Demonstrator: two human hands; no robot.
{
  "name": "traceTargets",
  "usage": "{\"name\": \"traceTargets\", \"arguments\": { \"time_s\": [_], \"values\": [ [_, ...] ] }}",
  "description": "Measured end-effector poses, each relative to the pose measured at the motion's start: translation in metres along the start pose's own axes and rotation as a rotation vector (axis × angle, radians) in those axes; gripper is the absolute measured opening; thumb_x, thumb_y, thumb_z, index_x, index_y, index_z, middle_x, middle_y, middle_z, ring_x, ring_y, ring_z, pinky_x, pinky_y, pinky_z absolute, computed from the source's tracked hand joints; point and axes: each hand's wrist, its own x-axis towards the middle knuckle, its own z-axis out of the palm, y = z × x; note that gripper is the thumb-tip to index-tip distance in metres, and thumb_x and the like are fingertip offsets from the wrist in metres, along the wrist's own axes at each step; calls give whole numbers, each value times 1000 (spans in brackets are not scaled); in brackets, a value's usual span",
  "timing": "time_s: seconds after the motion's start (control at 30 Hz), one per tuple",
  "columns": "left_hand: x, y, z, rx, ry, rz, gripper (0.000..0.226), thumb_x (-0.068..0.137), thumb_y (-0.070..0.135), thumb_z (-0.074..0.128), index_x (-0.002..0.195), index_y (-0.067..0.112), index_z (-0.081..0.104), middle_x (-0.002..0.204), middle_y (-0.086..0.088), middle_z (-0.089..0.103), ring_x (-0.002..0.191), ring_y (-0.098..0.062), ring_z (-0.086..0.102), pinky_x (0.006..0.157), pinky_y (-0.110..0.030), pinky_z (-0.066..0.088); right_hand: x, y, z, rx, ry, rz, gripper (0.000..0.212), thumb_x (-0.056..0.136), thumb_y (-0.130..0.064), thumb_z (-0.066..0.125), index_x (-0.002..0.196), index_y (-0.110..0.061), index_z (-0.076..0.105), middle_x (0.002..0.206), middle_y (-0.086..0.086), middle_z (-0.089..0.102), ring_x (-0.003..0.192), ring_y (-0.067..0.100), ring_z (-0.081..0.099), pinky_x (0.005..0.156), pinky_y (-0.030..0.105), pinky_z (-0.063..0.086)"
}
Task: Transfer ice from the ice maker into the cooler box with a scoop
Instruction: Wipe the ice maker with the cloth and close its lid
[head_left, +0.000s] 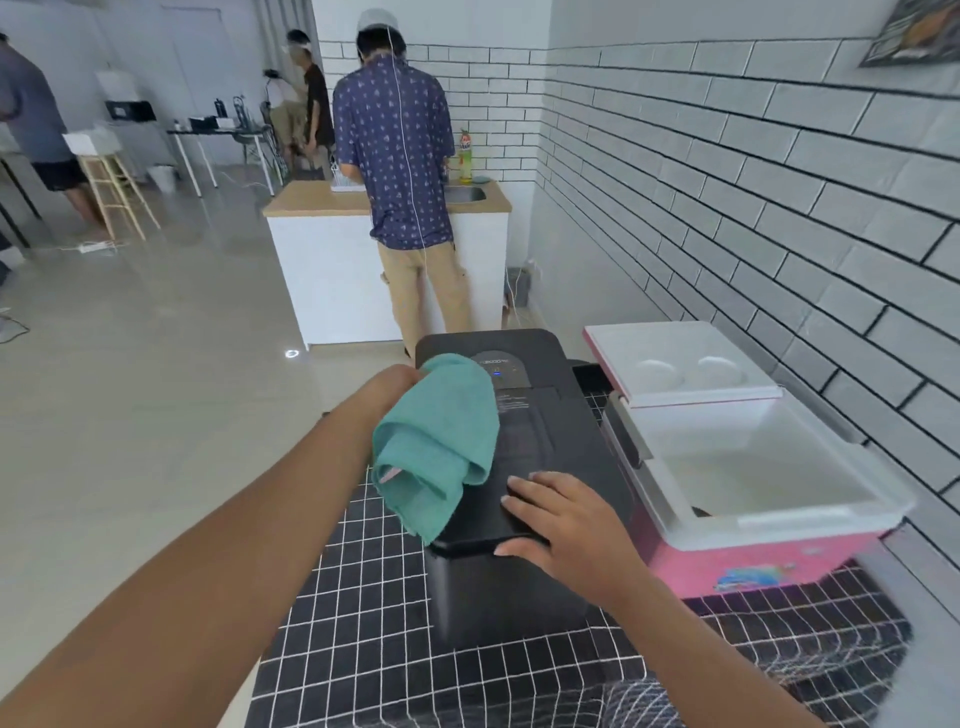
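Note:
A black ice maker (540, 431) stands on a black tablecloth with a white grid (363, 597), its lid down. My right hand (558, 514) lies on the lid's near edge, fingers straight on top and thumb at the front lip. My left hand (395, 382) grips a teal cloth (441, 441) that hangs over the ice maker's left side. To the right sits a pink cooler box (779, 556) with a white inside (753, 467), its white lid (675, 358) swung open toward the back. No scoop is in view.
A white brick wall (779, 208) runs along the right, close behind the cooler. A person (400, 171) stands at a white counter with a sink (322, 260) just beyond the table. More people and tables (218, 135) are at the far left across a glossy floor.

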Motion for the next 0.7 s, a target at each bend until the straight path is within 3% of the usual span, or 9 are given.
{"name": "traceTargets", "arguments": {
  "time_s": [0.13,0.2,0.33,0.5,0.6,0.7],
  "values": [
    [-1,-12,11,-185,-110,-182,18,87,5,52,69,6,57,50,-6,53,40,-21,52,44,-22,44,-9,0,-1,84,-54,80,50,85,-61,59,111,-19,72,122,-6,66,114,15,57,99,31,46],
    [3,-17,18,-207,-139,-186,13,87,3,53,75,4,60,56,-9,59,45,-23,57,47,-24,49,-12,7,-6,145,-29,157,46,88,-56,58,113,-19,71,122,-9,65,117,10,55,102,29,43],
    [12,-22,39,-262,-164,-96,14,88,6,60,100,4,67,88,-15,66,73,-27,62,70,-35,51,-13,26,-18,198,120,256,28,92,-29,56,112,-16,69,112,-7,68,113,10,54,105,34,38],
    [16,-22,80,-325,-116,-16,11,90,9,62,98,8,70,90,-12,72,70,-22,68,64,-32,56,17,38,-34,275,240,545,32,91,-27,52,118,-15,64,114,-4,66,112,14,54,101,35,40],
    [15,-27,100,-209,-16,97,12,89,14,63,97,12,72,96,-13,74,81,-25,70,77,-40,57,43,39,-35,232,125,629,44,94,-39,46,132,-18,52,131,0,56,123,18,46,107,40,34],
    [14,-36,94,181,312,392,16,85,22,64,97,21,75,96,6,73,86,-10,66,83,-23,49,63,42,-21,56,-189,646,58,96,-50,34,148,-24,29,156,2,26,142,24,20,115,53,15]
  ]
}}
